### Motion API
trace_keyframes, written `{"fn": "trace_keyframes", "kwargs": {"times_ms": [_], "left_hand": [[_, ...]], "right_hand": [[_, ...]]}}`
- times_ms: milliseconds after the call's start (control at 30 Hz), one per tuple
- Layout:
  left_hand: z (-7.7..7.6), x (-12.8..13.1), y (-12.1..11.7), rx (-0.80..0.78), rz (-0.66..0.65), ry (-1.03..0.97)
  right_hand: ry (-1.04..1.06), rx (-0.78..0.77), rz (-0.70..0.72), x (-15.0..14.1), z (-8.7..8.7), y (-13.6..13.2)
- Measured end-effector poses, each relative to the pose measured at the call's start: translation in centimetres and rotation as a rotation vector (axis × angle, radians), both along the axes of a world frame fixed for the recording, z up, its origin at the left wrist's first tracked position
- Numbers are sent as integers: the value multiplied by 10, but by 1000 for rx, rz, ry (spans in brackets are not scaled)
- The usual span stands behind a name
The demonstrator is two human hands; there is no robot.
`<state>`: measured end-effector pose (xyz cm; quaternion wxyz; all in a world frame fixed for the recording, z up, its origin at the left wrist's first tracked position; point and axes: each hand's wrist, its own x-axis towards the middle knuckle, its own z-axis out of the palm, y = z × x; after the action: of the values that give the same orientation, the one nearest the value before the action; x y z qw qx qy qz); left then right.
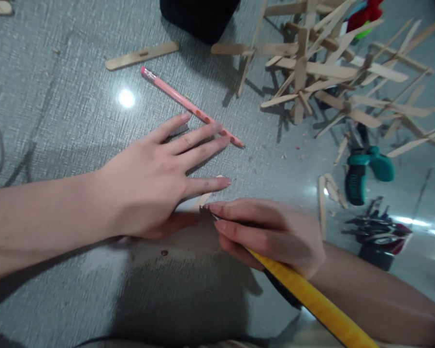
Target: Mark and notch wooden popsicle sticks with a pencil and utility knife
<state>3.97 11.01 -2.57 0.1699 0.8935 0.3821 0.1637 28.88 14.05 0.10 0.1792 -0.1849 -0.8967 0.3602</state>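
Observation:
My left hand (155, 174) lies flat with its fingers spread, palm down. Its index, middle and ring fingertips rest along a pink pencil (181, 100) with an eraser end. Under or beside its little finger a small piece of wooden craft stick (203, 199) shows; the hand hides part of it. My right hand (271, 232) is closed round a utility knife (304, 287) with a long yellow body. The knife's dark metal tip points left and meets the near end of the craft stick piece.
A tangle of joined craft sticks (300, 67) fills the upper right. Below it lie teal-handled pliers (358, 174) and a dark red multi-part tool (380, 234). A loose craft stick (143, 55) and a black object (199, 17) are at the top, on the grey textured tabletop (76, 121).

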Motion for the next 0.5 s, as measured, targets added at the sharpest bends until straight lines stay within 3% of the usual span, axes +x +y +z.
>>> {"fn": "trace_keyframes", "kwargs": {"times_ms": [100, 167, 367, 433, 500], "left_hand": [[-2, 0, 1, -5, -9, 53], [-3, -1, 1, -21, -14, 89], [-5, -1, 2, -35, -21, 107], [-5, -1, 2, -28, -19, 121], [-4, -1, 2, -25, -19, 122]], "right_hand": [[-173, -526, -155, -1, 2, -5], [-277, -768, -254, -2, 4, -8], [-377, -1238, -437, -6, 9, -2], [-416, -1296, -398, -7, 10, 2], [-416, -1220, -311, -7, 11, 3]]}}
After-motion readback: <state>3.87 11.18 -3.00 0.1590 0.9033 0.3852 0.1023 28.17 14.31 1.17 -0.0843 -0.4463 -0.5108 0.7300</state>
